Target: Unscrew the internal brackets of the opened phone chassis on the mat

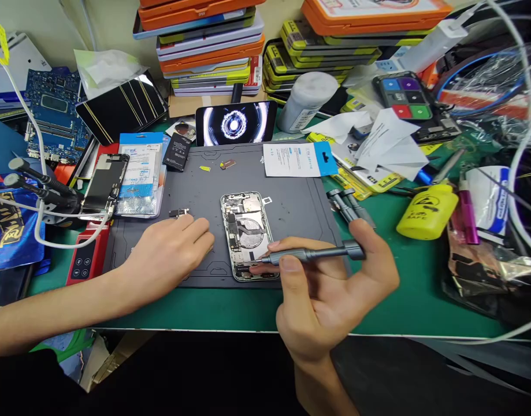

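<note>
Altogether two hands (172, 248) (330, 294), one screwdriver (312, 254), one opened phone (250, 234)

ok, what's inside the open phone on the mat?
In the phone: a round disc, a dark strip across it, dark parts on the left. Fingers of the right hand cover some of the lower end; what's there and under the strip is hidden.

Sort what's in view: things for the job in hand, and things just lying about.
Likely in use:
- screwdriver, held in the right hand
- opened phone, on the dark mat

Apparently lying about:
- yellow bottle
- blue circuit board
- white-topped canister
</note>
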`<state>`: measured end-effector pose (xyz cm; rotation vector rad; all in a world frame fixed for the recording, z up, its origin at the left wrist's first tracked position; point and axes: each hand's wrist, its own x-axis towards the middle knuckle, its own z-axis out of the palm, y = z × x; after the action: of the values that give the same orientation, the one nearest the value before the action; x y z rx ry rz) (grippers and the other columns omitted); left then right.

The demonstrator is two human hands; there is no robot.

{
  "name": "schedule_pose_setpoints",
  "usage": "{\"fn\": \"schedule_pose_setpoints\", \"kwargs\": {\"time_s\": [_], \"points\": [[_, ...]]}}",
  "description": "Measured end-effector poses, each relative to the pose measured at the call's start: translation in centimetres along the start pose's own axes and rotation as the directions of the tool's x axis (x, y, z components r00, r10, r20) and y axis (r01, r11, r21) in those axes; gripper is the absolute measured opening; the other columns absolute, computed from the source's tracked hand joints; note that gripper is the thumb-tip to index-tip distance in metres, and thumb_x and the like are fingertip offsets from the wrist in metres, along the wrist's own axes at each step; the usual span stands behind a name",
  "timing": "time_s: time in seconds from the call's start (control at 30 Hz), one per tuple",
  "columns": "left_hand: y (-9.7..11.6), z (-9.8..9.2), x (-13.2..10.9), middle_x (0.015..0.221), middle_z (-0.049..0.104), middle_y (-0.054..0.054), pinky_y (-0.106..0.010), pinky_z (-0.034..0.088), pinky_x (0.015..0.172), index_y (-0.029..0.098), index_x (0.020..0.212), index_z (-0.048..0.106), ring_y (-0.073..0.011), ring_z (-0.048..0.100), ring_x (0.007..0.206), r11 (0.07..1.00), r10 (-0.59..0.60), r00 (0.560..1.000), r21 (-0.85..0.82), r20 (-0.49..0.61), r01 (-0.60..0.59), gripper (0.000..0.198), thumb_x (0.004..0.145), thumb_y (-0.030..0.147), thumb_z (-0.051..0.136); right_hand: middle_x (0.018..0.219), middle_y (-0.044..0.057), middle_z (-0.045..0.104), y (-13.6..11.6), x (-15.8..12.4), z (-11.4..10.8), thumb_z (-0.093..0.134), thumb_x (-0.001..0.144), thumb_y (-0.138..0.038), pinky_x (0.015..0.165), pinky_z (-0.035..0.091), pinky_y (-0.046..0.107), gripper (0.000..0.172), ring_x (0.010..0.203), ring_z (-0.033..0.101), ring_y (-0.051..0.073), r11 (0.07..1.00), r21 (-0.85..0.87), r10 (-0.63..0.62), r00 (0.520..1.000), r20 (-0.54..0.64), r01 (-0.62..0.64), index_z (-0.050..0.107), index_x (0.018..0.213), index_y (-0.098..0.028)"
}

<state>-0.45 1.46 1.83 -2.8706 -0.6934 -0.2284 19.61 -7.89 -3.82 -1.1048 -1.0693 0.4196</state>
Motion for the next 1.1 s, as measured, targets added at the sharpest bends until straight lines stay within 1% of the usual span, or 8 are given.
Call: {"fn": "schedule_pose_setpoints", "kwargs": {"time_s": [0.13,0.23,0.3,0.5,0.63,0.8,1.0,1.1], "points": [[-0.6,-0.3,0.2,0.093,0.071,-0.005,-0.033,0.043,0.062,0.015,0.097,0.073,-0.0199,0.062,0.078,0.997,-0.047,0.998,-0.061,0.045,0.05,0.026,0.114,0.021,0.054,0.102,0.0,0.074,0.1,0.0,-0.1,0.067,0.096,-0.003,0.059,0.07,0.023,0.076,0.082,0.076,0.014,1.0,-0.016,-0.008,1.0,0.007,0.008,0.045,0.161,-0.036],[-1.4,-0.4,0.3,0.1,0.073,-0.005,-0.032,0.042,0.061,0.016,0.107,0.076,-0.0205,0.066,0.082,0.986,-0.118,0.99,-0.112,0.076,0.126,0.022,0.114,0.026,0.057,0.102,0.001,0.074,0.0,0.0,-0.2,0.067,0.096,-0.003,0.06,0.071,0.024,0.077,0.082,0.077,0.014,1.0,-0.019,-0.016,1.0,0.006,0.016,0.045,0.162,-0.036],[-1.9,-0.4,0.3,0.102,0.074,-0.005,-0.031,0.042,0.062,0.017,0.109,0.077,-0.0202,0.067,0.085,0.975,-0.146,0.984,-0.152,0.103,0.16,0.021,0.113,0.026,0.059,0.102,0.001,0.073,0.0,-0.1,-0.2,0.067,0.096,-0.002,0.059,0.071,0.023,0.077,0.083,0.076,0.014,1.0,-0.01,-0.008,1.0,0.004,0.008,0.045,0.161,-0.036],[-2.6,-0.1,0.1,0.102,0.075,-0.004,-0.03,0.042,0.065,0.021,0.107,0.081,-0.0199,0.069,0.088,0.954,-0.148,0.976,-0.236,0.161,0.183,0.023,0.112,0.028,0.06,0.104,0.002,0.073,0.0,0.0,-0.2,0.066,0.096,-0.001,0.06,0.072,0.024,0.077,0.083,0.077,0.015,0.999,-0.032,-0.018,1.0,0.023,0.018,0.043,0.163,-0.034],[-3.2,-0.3,0.1,0.104,0.077,-0.004,-0.03,0.046,0.071,0.022,0.111,0.082,-0.0205,0.071,0.093,0.919,-0.158,0.964,-0.327,0.212,0.223,0.028,0.114,0.03,0.056,0.104,0.002,0.071,-0.1,0.2,-0.1,0.064,0.096,0.002,0.059,0.071,0.022,0.078,0.084,0.076,0.014,0.998,-0.042,-0.045,0.999,0.025,0.046,0.043,0.163,-0.033],[-4.0,-0.2,0.3,0.11,0.078,-0.003,-0.031,0.048,0.076,0.022,0.112,0.081,-0.0207,0.072,0.095,0.871,-0.155,0.95,-0.415,0.272,0.261,0.023,0.112,0.03,0.059,0.106,0.002,0.07,-0.2,0.3,0.0,0.062,0.096,0.005,0.059,0.07,0.02,0.081,0.085,0.075,0.013,0.996,-0.054,-0.07,0.997,0.043,0.073,0.043,0.164,-0.035],[-4.1,0.1,0.5,0.104,0.078,-0.002,-0.031,0.048,0.075,0.022,0.108,0.079,-0.0213,0.072,0.094,0.872,-0.168,0.949,-0.409,0.266,0.269,0.015,0.106,0.023,0.064,0.106,0.003,0.07,-0.2,0.3,-0.1,0.063,0.096,0.005,0.058,0.069,0.021,0.082,0.084,0.075,0.014,0.995,-0.072,-0.065,0.997,0.046,0.069,0.042,0.164,-0.034],[-3.8,-0.5,0.7,0.106,0.079,-0.002,-0.032,0.051,0.08,0.021,0.109,0.077,-0.0209,0.073,0.096,0.865,-0.193,0.968,-0.437,0.163,0.246,0.015,0.108,0.023,0.062,0.104,0.002,0.07,-0.3,0.3,-0.1,0.062,0.096,0.005,0.057,0.068,0.02,0.081,0.083,0.075,0.014,0.992,-0.094,-0.079,0.996,0.042,0.082,0.042,0.165,-0.033]]}}
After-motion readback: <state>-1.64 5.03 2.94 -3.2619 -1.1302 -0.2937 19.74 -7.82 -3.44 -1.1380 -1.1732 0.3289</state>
